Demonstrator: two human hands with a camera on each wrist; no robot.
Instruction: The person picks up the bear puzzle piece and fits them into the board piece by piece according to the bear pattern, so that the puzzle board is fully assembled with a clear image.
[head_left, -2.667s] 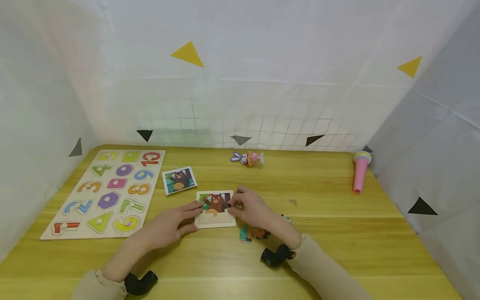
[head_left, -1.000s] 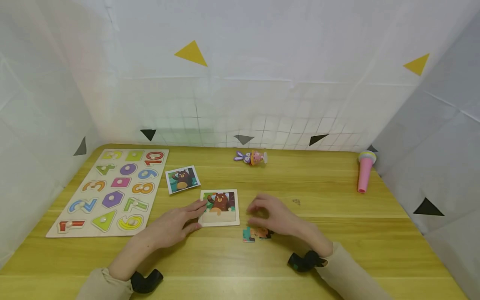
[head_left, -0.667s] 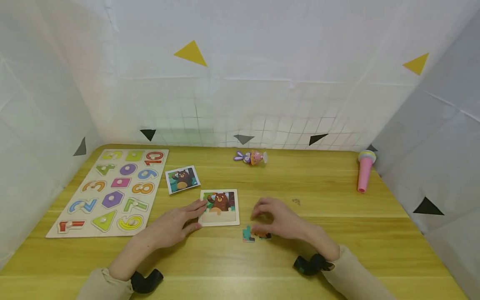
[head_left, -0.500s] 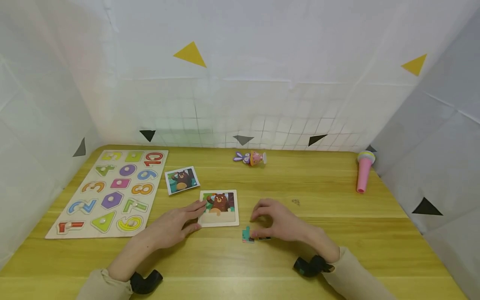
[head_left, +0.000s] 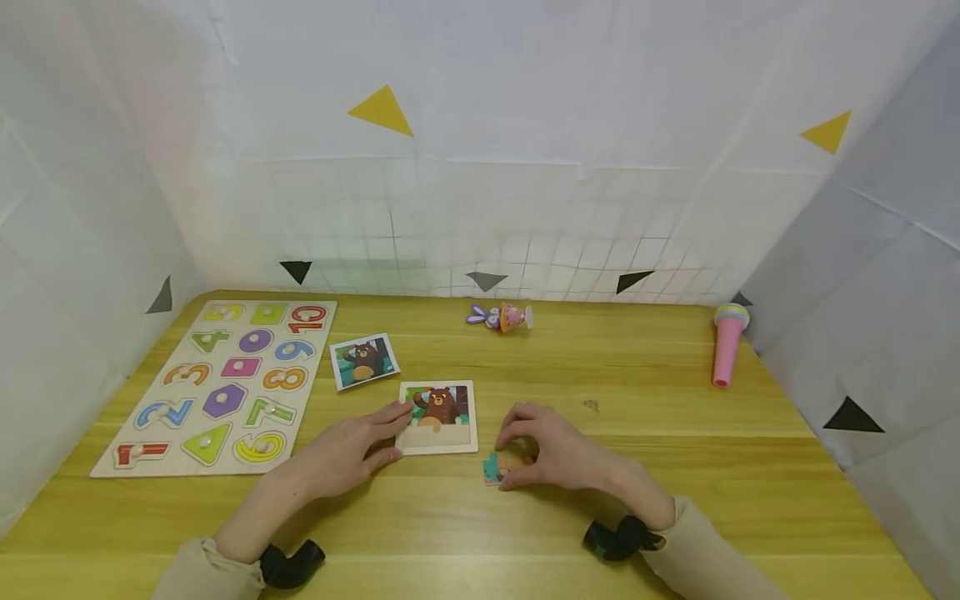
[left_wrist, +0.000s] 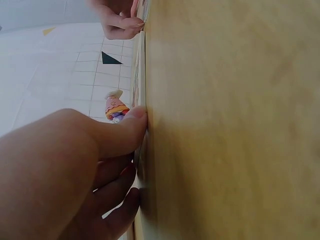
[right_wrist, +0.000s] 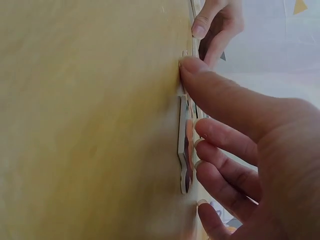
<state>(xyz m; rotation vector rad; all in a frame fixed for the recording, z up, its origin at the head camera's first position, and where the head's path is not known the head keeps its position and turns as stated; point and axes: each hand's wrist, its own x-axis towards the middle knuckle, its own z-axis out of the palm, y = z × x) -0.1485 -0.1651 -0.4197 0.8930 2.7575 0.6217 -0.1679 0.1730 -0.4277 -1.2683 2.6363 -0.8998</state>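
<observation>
In the head view my left hand (head_left: 337, 454) rests at the left edge of a small wooden jigsaw tray (head_left: 452, 436), fingertips on its border and thumb by the near corner. Bear puzzle pieces fill the tray's upper part; its lower strip is bare wood. To the right, my right hand (head_left: 558, 454) arches over loose pieces on the table. Its thumb touches or nearly touches a teal puzzle piece (head_left: 491, 469), with the fingers spread apart beyond it. From the right wrist view, another puzzle piece (right_wrist: 183, 145) lies loose between thumb and fingers. The hand partly hides these pieces in the head view.
A bear picture card (head_left: 365, 362) lies behind the tray. At the left is a number-and-shape peg board (head_left: 167, 383). A rabbit toy (head_left: 501, 317) lies at the back, and a pink toy microphone (head_left: 726, 346) at the right. White sheeting surrounds the wooden table (head_left: 420, 533).
My right hand has left the tray's right edge and come right and nearer, over the loose pieces. Lately its thumb has shifted slightly nearer beside the teal piece. My left hand stays at the tray.
</observation>
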